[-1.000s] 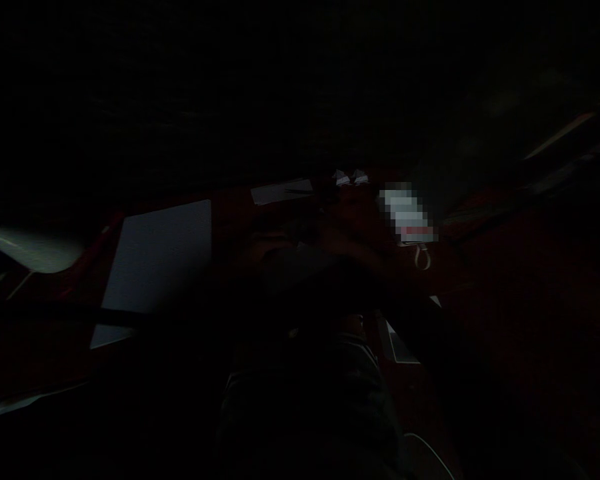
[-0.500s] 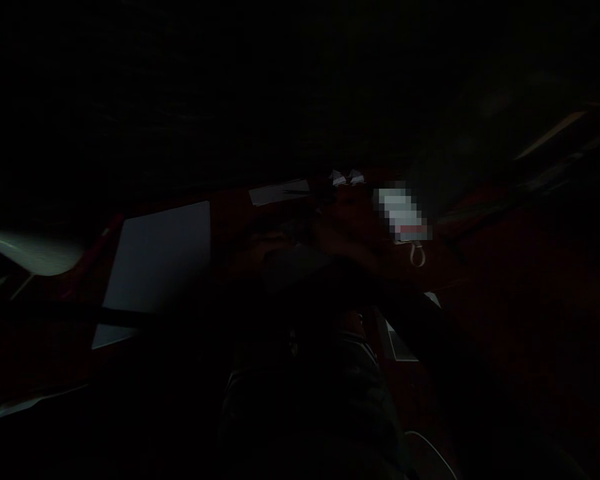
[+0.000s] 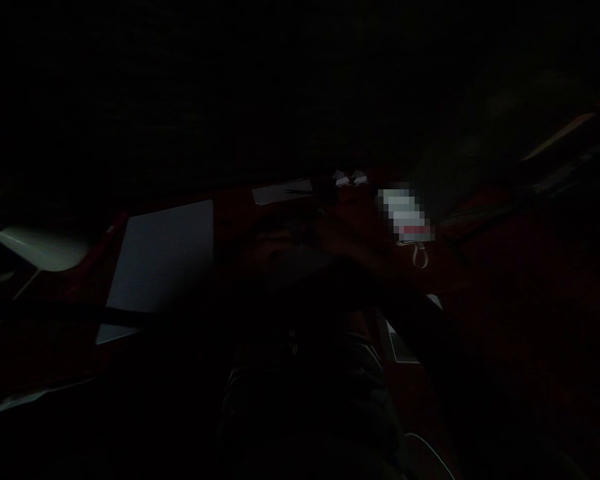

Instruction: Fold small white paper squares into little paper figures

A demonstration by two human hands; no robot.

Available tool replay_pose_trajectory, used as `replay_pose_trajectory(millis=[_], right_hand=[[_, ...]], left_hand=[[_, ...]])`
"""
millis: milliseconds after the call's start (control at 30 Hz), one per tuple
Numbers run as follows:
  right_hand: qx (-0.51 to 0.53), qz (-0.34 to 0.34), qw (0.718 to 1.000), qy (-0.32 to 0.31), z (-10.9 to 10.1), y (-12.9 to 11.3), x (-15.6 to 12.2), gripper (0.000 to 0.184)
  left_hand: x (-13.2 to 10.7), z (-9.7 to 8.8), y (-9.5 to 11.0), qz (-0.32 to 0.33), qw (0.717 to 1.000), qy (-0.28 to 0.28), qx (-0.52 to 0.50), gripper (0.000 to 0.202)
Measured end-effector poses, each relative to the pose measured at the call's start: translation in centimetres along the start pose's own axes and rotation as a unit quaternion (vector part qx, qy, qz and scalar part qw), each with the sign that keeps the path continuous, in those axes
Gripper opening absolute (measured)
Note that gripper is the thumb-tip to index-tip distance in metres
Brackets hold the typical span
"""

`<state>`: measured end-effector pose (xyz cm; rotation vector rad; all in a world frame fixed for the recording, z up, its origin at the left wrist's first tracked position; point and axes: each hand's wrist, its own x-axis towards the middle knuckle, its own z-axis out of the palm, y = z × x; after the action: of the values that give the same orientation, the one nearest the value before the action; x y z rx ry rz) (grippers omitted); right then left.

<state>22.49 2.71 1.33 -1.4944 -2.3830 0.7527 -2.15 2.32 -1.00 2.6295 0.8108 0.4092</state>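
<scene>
The picture is very dark. My left hand [image 3: 264, 248] is a dim shape near the middle, its fingers looking curled. Close on its right is my right hand [image 3: 343, 239], reaching inward, its fingers lost in shadow. A dim grey piece of paper [image 3: 299, 268] lies just below and between the two hands. Something dark sits between the fingertips, too dim to name. Beyond the hands lies a smaller white paper [image 3: 275, 193] with a thin dark pen-like thing [image 3: 298, 192] on it. Two small folded white papers [image 3: 341, 178] stand beside it.
A large white sheet [image 3: 167, 250] lies at left on the reddish surface [image 3: 230, 207], near a pale rounded object [image 3: 45, 248]. At right are a blurred-out white item with a loop [image 3: 420, 256] and a grey-white flat thing [image 3: 404, 350] partly behind my forearm. A white cable [image 3: 430, 448] curves below.
The view has shifted slightly, so most things sit a little further right. Both hands stay close together over the grey paper, with little visible movement.
</scene>
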Motion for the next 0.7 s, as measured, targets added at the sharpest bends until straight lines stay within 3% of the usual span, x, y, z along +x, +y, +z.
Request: replay_pose_trajectory(millis=[167, 533, 700], right_hand=[[0.021, -0.043, 0.998, 0.047, 0.0, 0.5, -0.2, 0.027], [0.097, -0.093, 0.99, 0.051, 0.4, 3.2, 0.7, 0.047], [0.148, -0.119, 0.978, 0.08, 0.9, 4.1, 1.4, 0.037]], left_hand=[[0.4, -0.2, 0.6, -0.01, 1.0, 0.011, -0.009, 0.052], [0.5, 0.1, 0.1, 0.011, 0.999, 0.016, -0.047, 0.05], [0.7, 0.4, -0.1, 0.017, 0.998, 0.017, -0.049, 0.049]])
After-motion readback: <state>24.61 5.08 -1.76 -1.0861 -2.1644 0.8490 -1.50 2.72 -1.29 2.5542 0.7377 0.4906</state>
